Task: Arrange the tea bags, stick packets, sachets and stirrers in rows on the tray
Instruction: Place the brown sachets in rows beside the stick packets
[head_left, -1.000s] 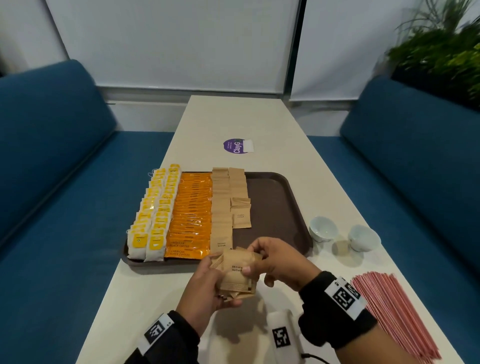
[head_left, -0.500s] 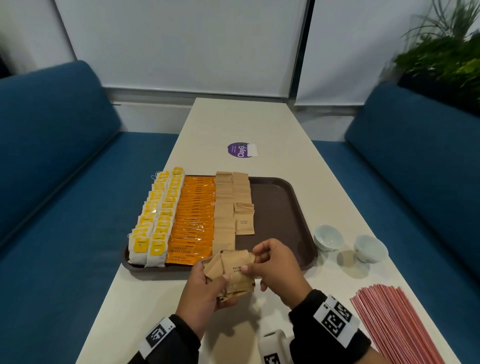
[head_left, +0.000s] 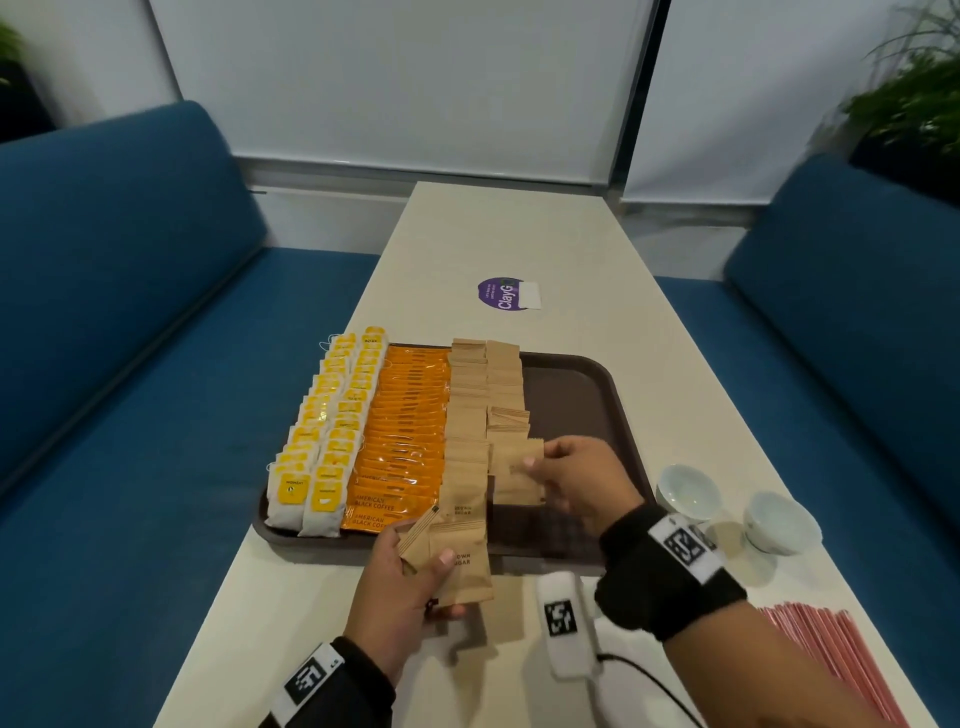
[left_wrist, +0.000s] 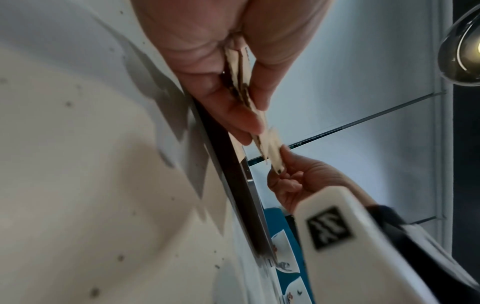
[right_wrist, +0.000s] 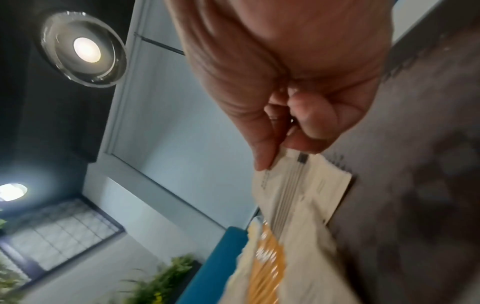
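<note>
A brown tray (head_left: 582, 395) holds rows of yellow tea bags (head_left: 332, 421), orange coffee stick packets (head_left: 402, 441) and brown sugar sachets (head_left: 470, 415). My left hand (head_left: 410, 577) grips a small stack of brown sugar sachets (head_left: 457, 564) at the tray's near edge; the stack's edges (left_wrist: 240, 82) show between its fingers in the left wrist view. My right hand (head_left: 566, 475) pinches a single sachet (head_left: 514, 475) over the near end of the second sachet row; the right wrist view shows that sachet (right_wrist: 306, 185) under the fingertips. Red stirrers (head_left: 841, 665) lie on the table at the right.
Two small white cups (head_left: 688, 493) (head_left: 776, 522) stand right of the tray. A purple sticker (head_left: 506, 293) lies on the table beyond it. Blue sofas (head_left: 104, 291) flank the narrow table (head_left: 519, 234). A white device with a cable (head_left: 563, 623) lies near my right wrist.
My right hand has pulled one sachet off the stack and carried it forward over the tray. The left hand keeps the rest of the stack near the tray's front edge.
</note>
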